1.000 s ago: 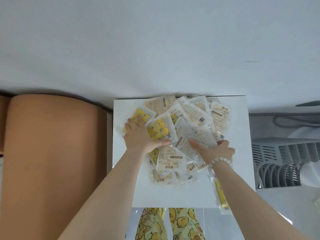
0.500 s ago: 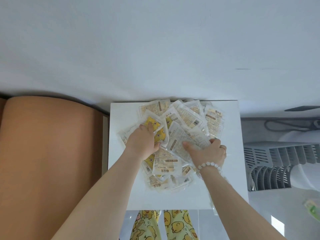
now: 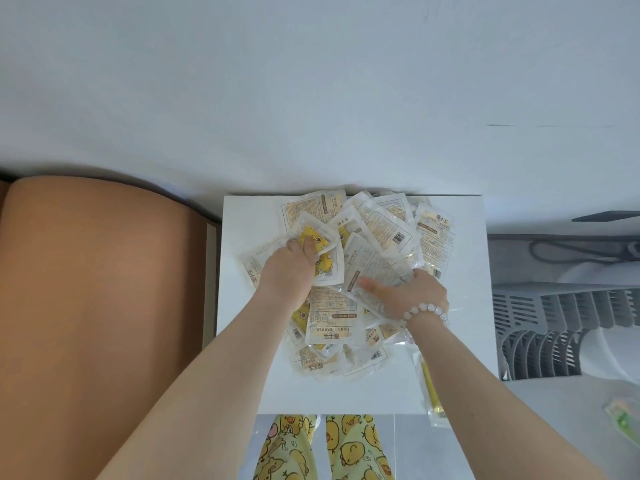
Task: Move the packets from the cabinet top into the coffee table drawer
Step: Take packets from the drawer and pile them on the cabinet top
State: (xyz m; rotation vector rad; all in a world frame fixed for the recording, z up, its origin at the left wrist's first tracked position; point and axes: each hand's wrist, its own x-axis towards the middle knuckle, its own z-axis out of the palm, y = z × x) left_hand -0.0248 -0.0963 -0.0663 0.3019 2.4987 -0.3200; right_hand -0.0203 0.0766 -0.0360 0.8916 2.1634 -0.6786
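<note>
1. A loose heap of flat, clear-and-white plastic hand-warmer packets (image 3: 349,282), some printed yellow, covers the middle and far half of the white square cabinet top (image 3: 242,341).
2. The left hand (image 3: 289,271), at the heap's 9 o'clock, curls its fingers round a yellow packet (image 3: 320,247).
3. The right hand (image 3: 412,296), at 3 o'clock, pinches several packets, thumb on top.
4. They look light, soft and slippery; gathering bunches from the edges should beat pinching one corner.
5. One yellow-cored packet (image 3: 429,386) overhangs the cabinet's edge at 5 o'clock.

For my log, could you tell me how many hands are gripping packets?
2: left hand at the left of the hand-warmer packets, right hand at their right; none seems hidden.
</note>
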